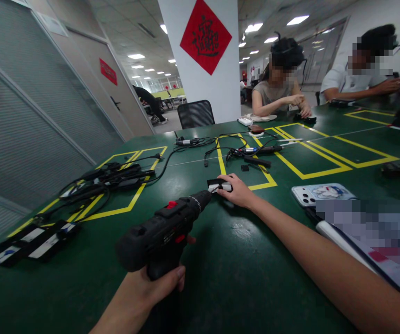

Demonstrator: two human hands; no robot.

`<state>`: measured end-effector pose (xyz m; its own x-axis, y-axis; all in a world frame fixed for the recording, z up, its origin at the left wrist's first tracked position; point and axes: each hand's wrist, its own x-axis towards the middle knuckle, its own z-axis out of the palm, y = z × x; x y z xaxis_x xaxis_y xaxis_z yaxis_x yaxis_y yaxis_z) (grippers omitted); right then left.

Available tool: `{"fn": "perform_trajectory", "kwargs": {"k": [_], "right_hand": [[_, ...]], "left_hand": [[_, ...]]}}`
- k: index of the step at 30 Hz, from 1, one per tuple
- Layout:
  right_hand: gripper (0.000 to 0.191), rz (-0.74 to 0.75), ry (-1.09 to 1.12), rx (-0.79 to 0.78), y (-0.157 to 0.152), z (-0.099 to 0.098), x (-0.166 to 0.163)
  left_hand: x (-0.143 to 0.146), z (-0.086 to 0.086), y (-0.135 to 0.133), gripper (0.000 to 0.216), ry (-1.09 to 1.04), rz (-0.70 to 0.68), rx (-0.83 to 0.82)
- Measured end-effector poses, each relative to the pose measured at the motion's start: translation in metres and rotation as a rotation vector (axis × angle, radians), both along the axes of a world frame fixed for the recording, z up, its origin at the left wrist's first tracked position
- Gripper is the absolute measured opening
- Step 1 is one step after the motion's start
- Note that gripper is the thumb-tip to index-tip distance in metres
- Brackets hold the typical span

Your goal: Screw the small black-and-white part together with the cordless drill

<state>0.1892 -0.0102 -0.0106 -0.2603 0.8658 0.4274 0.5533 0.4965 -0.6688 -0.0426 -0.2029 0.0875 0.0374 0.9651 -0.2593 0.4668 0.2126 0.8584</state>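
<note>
Fingers of the left hand [144, 291] are wrapped round a black cordless drill [161, 227]; right at its tip, a small white-and-black block [227, 186] is being pinched by the right hand [237, 192], low at the green tabletop [228, 278]. Farther out, tangled black cables [130, 178] are partly framed by yellow-taped rectangles [116, 213].

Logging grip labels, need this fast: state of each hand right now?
Left hand: closed, holding the black power drill.
Right hand: closed, fingers holding a small black-and-white piece.
</note>
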Motion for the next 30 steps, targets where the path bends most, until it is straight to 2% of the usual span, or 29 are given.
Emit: {"fn": "perform_trajectory", "kwargs": {"k": [6,14,30], "right_hand": [[0.048,0.002,0.001,0.000,-0.0001,-0.0009,0.0003],[0.048,0.003,0.007,0.007,0.0002,-0.0023,0.0005],[0.047,0.010,0.015,0.009,0.0009,-0.0019,0.0003]], "left_hand": [[-0.0048,-0.0054,0.0007,0.046,-0.024,0.030,-0.006],[-0.0048,-0.0049,0.0008,0.039,-0.001,0.031,0.003],[-0.0069,-0.0052,0.0013,0.044,-0.033,0.016,-0.024]]}}
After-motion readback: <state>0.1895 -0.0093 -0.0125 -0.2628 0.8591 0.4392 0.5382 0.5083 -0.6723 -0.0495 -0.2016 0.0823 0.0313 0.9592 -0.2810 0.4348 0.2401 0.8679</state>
